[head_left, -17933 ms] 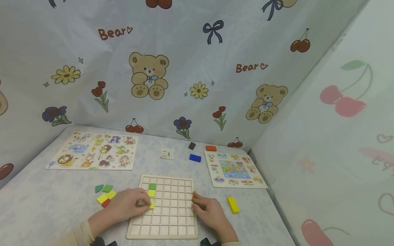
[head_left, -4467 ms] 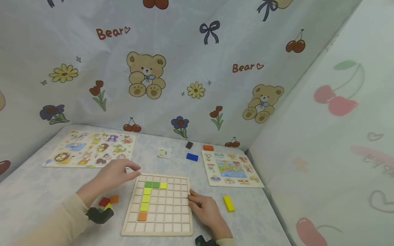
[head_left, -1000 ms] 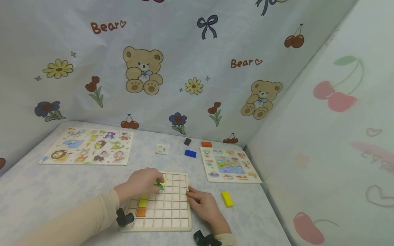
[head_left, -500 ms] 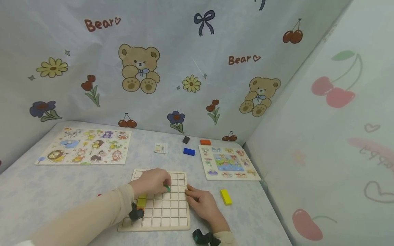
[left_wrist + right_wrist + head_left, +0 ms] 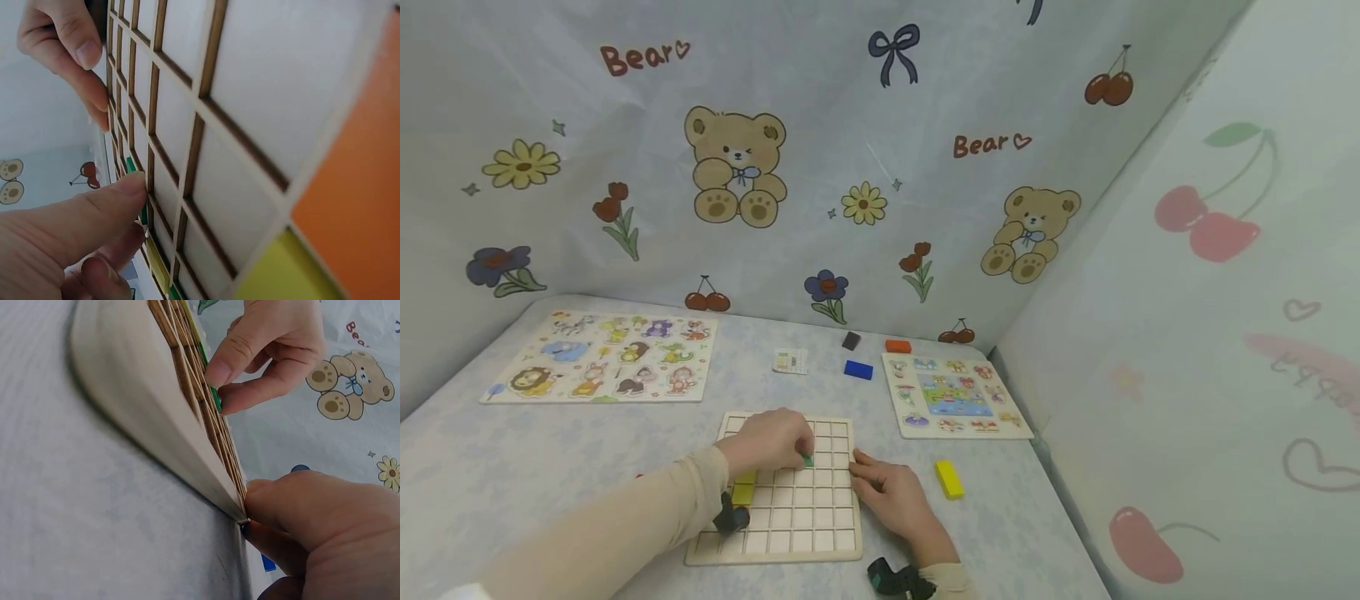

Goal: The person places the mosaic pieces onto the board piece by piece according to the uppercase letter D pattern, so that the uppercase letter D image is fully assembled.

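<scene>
A wooden grid board [image 5: 802, 521] lies flat in front of me. My left hand [image 5: 775, 439] reaches over its upper part, thumb and fingers pinching a small green tile [image 5: 807, 460] right at a cell. In the left wrist view the thumb covers part of this green tile [image 5: 130, 164], and a yellow tile [image 5: 158, 265] sits just beyond. Closer to that camera are an orange tile [image 5: 359, 175] and another yellow tile [image 5: 284, 275] in their cells. My right hand [image 5: 891, 496] grips the board's right edge between thumb and fingers. The left hand and sleeve hide the other upper tiles.
A yellow block [image 5: 949, 480] lies right of my right hand. Behind the board are a small printed card [image 5: 790, 361], a blue block [image 5: 858, 370], a dark block [image 5: 851, 341] and an orange block [image 5: 898, 346]. Animal picture boards stand left [image 5: 602, 358] and right [image 5: 955, 396].
Over the longer span, green, yellow and orange tiles came onto the board. My left hand then carried the green tile over and rightward, and lately sits nearly still. The right hand stays at the edge.
</scene>
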The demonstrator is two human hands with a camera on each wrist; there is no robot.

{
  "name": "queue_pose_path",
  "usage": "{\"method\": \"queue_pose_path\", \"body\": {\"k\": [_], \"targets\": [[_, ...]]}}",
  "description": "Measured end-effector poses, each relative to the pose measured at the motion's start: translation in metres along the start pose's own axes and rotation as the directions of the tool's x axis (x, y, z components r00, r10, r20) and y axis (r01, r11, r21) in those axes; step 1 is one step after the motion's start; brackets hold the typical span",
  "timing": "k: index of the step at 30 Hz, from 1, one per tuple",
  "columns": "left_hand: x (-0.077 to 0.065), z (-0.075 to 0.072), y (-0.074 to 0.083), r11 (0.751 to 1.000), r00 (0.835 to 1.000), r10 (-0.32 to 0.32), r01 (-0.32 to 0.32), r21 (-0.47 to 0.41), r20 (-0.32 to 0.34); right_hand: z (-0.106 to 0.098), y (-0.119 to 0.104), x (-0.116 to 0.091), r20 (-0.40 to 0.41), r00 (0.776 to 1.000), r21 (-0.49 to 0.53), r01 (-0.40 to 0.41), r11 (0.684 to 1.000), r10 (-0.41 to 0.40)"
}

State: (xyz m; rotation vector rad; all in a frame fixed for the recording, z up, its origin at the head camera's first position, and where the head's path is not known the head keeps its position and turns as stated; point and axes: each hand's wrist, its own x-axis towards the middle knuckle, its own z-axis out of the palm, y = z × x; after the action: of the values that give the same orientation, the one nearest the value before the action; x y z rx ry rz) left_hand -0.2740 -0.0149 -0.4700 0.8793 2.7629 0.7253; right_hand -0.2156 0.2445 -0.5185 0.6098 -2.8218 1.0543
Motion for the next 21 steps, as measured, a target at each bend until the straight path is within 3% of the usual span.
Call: {"method": "queue_pose_path", "body": {"k": [6, 10, 13, 17, 21], "targets": [[-0.007, -0.003, 0.002, 0.998, 1.000, -0.005, 0.005, 0.055, 0.000, 0.003, -0.001, 0.001, 0.003, 1.000, 0.015, -0.011, 1.000, 0.011], [-0.021, -0.020, 0.007, 0.992, 0.997, -0.026, 0.034, 0.120, -0.068, 0.005, -0.001, 0.002, 0.011, 1.000, 0.015, -0.012, 1.000, 0.012], [-0.044, -0.045, 0.009, 0.991, 0.982, -0.035, 0.057, 0.117, -0.183, 0.006, -0.001, 0.002, 0.013, 1.000, 0.009, -0.016, 1.000, 0.016], [-0.085, -0.079, 0.001, 0.996, 0.943, -0.060, 0.078, 0.043, -0.327, 0.004, -0.001, 0.002, 0.013, 1.000, -0.007, -0.027, 1.000, 0.027], [-0.121, -0.092, -0.023, 0.982, 0.922, -0.184, 0.184, -0.032, -0.340, 0.002, -0.001, 0.002, 0.013, 0.999, -0.007, -0.042, 0.999, 0.042]]}}
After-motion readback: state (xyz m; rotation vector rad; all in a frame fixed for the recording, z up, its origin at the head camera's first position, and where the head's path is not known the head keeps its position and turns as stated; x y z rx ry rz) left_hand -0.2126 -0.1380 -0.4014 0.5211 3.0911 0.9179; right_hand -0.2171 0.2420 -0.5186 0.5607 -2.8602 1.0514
